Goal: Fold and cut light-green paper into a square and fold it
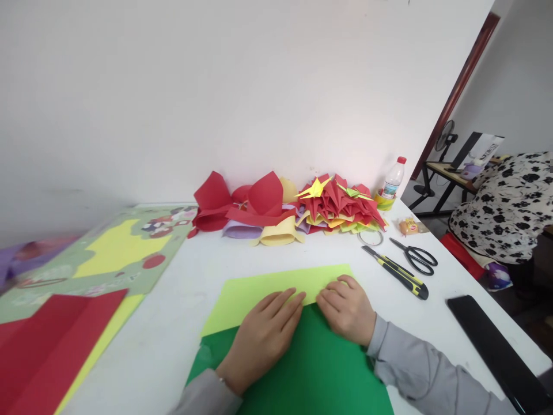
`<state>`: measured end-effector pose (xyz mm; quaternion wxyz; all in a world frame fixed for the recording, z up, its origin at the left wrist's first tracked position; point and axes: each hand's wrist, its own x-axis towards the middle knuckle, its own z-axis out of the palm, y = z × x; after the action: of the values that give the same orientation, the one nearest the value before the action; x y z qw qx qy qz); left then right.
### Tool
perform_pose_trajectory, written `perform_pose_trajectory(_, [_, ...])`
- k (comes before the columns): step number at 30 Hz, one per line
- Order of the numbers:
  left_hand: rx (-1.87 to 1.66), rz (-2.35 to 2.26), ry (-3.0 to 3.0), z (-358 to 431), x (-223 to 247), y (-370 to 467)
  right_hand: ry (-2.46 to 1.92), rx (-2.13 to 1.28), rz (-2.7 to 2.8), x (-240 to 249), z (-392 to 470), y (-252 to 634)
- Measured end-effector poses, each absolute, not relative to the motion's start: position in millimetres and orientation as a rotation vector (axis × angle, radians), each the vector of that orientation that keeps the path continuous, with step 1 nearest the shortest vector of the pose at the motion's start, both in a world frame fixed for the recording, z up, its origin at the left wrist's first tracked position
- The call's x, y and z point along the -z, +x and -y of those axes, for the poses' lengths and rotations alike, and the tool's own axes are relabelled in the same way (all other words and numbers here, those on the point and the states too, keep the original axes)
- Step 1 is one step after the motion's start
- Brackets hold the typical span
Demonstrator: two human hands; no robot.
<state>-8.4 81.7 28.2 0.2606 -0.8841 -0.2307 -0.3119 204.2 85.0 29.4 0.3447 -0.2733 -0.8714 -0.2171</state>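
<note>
A large dark green sheet point(311, 366) lies at the front centre of the white table, with a yellow-green sheet point(254, 291) showing beyond its far edge. My left hand point(263, 334) rests flat across the border between the two, its fingers extended and pointing to the upper right. Just right of it, my right hand point(348, 308) has its fingers bent and drawn together at the same border. Whatever its fingertips may pinch there is hidden. A small gap parts the two hands.
Scissors point(417, 256), a utility knife point(397, 274) and a black flat object point(496, 349) lie at right. Red paper point(60, 340) lies at left. Folded paper pieces point(337, 202) and a bottle point(394, 180) stand along the wall. A person in a patterned garment point(510, 202) is at far right.
</note>
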Motion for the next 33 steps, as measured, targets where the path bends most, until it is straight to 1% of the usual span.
perform_pose_trajectory(7, [0.816,0.705,-2.273,-100,-37,-48,-0.866,0.533,2.142,-29,-98,230])
perform_pose_trajectory(16, [0.770,0.822,-2.068,-112,-49,-89,-0.967,0.503,2.046,-23,-106,237])
perform_pose_trajectory(18, [0.805,0.900,-2.061,-111,-48,-95,-0.984,0.509,2.022,-22,-107,241])
perform_pose_trajectory(20, [0.959,1.140,-2.093,-110,-45,-98,-1.002,0.519,1.986,-22,-109,244])
perform_pose_trajectory(23, [1.414,1.717,-2.080,-105,-40,-90,-1.010,0.536,1.942,-24,-110,246])
perform_pose_trajectory(24, [1.524,1.837,-2.068,-103,-38,-84,-1.003,0.542,1.939,-25,-109,245])
perform_pose_trajectory(27, [1.601,2.048,-2.346,-94,-38,-54,-0.927,0.557,1.978,-27,-102,237])
perform_pose_trajectory(28, [1.760,2.324,-2.561,-91,-40,-43,-0.878,0.562,2.005,-28,-98,233])
perform_pose_trajectory(29, [1.990,2.535,-2.640,-88,-42,-33,-0.822,0.565,2.038,-28,-95,229])
perform_pose_trajectory(31, [2.305,2.799,-2.588,-83,-45,-17,-0.699,0.573,2.119,-30,-89,222])
perform_pose_trajectory(33, [2.479,2.988,-2.445,-80,-47,-9,-0.616,0.581,2.192,-31,-86,217])
